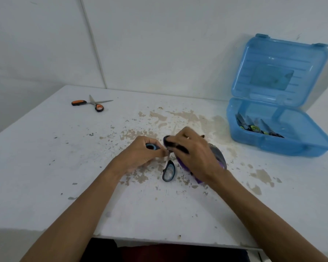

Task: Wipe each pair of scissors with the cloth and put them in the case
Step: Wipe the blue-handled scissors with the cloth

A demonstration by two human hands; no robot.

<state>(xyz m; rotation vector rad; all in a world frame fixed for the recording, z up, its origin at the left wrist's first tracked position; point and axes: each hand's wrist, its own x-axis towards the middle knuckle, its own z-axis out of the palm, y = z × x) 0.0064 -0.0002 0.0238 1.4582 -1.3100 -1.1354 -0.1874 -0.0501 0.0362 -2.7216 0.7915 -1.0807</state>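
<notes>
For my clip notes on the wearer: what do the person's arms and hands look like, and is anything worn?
No gloves on the left hand or the right hand. Both forearms are bare to the frame's edge: no sleeves, watch or bracelet. A thin ring shows on one right-hand finger.

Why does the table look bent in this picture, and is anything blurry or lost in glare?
Head view: the wide-angle lens bows the edges of the table and the wall seam. The light is soft and even, with faint shadows and no glare. The right hand and cloth look slightly smeared, while the orange scissors and blue case look fairly sharp.
</notes>
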